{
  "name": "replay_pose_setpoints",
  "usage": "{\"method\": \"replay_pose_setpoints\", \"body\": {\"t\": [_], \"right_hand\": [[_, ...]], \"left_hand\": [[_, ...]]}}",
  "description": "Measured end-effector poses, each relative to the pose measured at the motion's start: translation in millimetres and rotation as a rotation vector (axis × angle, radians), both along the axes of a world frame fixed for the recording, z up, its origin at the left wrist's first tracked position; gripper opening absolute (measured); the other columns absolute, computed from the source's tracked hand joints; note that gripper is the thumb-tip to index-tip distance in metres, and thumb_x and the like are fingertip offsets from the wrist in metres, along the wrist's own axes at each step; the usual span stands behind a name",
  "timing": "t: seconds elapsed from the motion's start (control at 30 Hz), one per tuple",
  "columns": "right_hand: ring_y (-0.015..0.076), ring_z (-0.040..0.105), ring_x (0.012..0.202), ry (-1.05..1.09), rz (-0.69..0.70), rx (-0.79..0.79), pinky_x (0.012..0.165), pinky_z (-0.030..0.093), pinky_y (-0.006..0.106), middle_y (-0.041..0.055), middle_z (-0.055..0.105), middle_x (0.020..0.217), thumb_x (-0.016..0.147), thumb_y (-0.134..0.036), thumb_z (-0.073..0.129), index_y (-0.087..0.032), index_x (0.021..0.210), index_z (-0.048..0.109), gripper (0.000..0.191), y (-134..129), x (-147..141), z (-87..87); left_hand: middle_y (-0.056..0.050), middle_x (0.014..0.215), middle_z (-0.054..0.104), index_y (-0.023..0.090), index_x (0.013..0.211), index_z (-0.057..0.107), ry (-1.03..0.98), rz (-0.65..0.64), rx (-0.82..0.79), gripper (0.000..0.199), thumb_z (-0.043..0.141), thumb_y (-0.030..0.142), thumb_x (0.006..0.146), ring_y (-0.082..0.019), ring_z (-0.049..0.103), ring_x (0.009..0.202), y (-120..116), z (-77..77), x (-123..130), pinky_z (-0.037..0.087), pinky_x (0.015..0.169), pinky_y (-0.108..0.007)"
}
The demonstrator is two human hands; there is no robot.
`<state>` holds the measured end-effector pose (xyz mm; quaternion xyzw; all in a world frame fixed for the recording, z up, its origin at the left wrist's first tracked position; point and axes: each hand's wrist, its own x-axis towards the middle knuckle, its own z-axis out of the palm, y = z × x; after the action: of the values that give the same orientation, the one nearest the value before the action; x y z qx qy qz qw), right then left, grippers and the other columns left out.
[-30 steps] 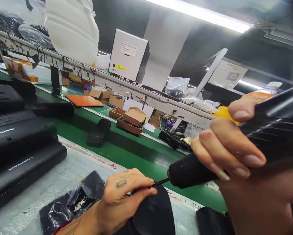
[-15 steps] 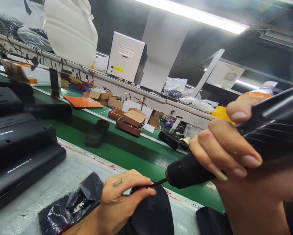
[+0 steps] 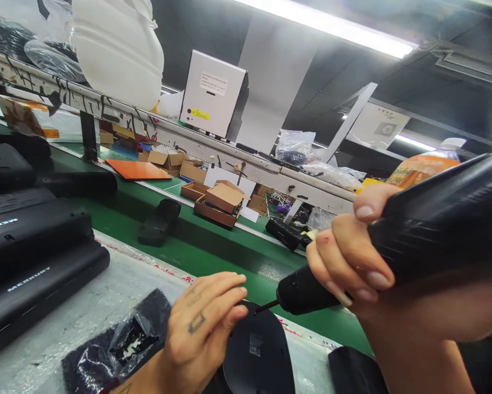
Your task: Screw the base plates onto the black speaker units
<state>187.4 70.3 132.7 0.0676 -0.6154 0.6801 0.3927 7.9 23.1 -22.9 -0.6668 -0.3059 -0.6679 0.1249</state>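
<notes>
A: What does the right hand (image 3: 352, 262) hold?

B: A black electric screwdriver (image 3: 393, 241), fingers wrapped tight around its body. The tool slants down to the left, and its thin bit (image 3: 266, 306) touches the top edge of a rounded black cover (image 3: 256, 355).

A: And the left hand (image 3: 202, 328)?

B: It rests on the left side of that cover, fingers stretched out together toward the bit, clasping nothing that I can see. Whether a screw sits under the fingertips I cannot tell.

A: Where does the cover lie?

B: At the near edge of the bench (image 3: 106, 295), on its pale plastic sheet, just beside a crinkled bag (image 3: 122, 339) of dark parts.

A: What else is about?

B: Black speakers (image 3: 36, 246) stacked at the left, one marked MERKURY. Behind the bench runs a green belt (image 3: 213, 246) with a dark part (image 3: 159, 221) on it, and small cardboard boxes (image 3: 219, 202) beyond. A white machine (image 3: 213, 93) stands on the shelf above.
</notes>
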Motion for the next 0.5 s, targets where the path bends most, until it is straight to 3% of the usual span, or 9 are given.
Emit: {"method": "replay_pose_setpoints", "body": {"t": [0.07, 0.13, 0.2, 0.37, 0.5], "right_hand": [[0.0159, 0.057, 0.063, -0.039, -0.088, 0.103, 0.060, 0.052, 0.027, 0.0050, 0.054, 0.072, 0.087, -0.054, 0.070, -0.008, 0.114, 0.059, 0.054, 3.2, 1.7, -4.9], [0.0128, 0.054, 0.058, -0.065, -0.180, 0.151, 0.055, 0.049, 0.023, 0.0034, 0.051, 0.068, 0.086, -0.074, 0.057, -0.011, 0.110, 0.058, 0.068, 4.9, 2.0, -9.1], [0.0117, 0.051, 0.051, -0.076, -0.242, 0.190, 0.048, 0.045, 0.022, 0.0025, 0.049, 0.063, 0.083, -0.084, 0.049, -0.011, 0.104, 0.058, 0.076, 5.8, 1.0, -11.8], [0.0112, 0.047, 0.048, -0.052, -0.266, 0.130, 0.045, 0.043, 0.021, 0.0001, 0.044, 0.057, 0.077, -0.087, 0.057, -0.013, 0.096, 0.058, 0.076, 8.9, -5.3, -10.5], [0.0118, 0.048, 0.056, -0.126, -0.286, 0.019, 0.054, 0.047, 0.024, 0.0013, 0.043, 0.058, 0.074, -0.084, 0.065, -0.014, 0.095, 0.059, 0.074, 11.8, -9.2, -3.8]], "left_hand": [[-0.008, 0.110, 0.076, 0.013, 0.110, 0.069, -0.058, -0.017, -0.081, 0.023, 0.055, 0.002, 0.095, -0.014, 0.069, 0.109, -1.5, 0.2, -5.8, 0.053, 0.102, -0.025], [-0.005, 0.105, 0.077, 0.015, 0.108, 0.070, -0.109, -0.056, -0.154, 0.025, 0.055, 0.002, 0.094, -0.012, 0.070, 0.102, -1.5, 0.5, -9.1, 0.054, 0.097, -0.020], [-0.003, 0.097, 0.077, 0.017, 0.102, 0.071, -0.127, -0.104, -0.196, 0.020, 0.059, 0.004, 0.093, -0.011, 0.071, 0.092, 0.1, 0.4, -9.1, 0.056, 0.090, -0.018], [-0.002, 0.085, 0.075, 0.017, 0.088, 0.070, -0.109, -0.196, -0.208, 0.010, 0.071, 0.006, 0.088, -0.013, 0.069, 0.082, 5.9, -3.3, -1.2, 0.058, 0.077, -0.021], [-0.001, 0.084, 0.075, 0.017, 0.089, 0.068, -0.074, -0.196, -0.236, 0.011, 0.071, 0.006, 0.088, -0.012, 0.070, 0.082, 7.4, -7.4, 2.3, 0.058, 0.081, -0.021]]}}
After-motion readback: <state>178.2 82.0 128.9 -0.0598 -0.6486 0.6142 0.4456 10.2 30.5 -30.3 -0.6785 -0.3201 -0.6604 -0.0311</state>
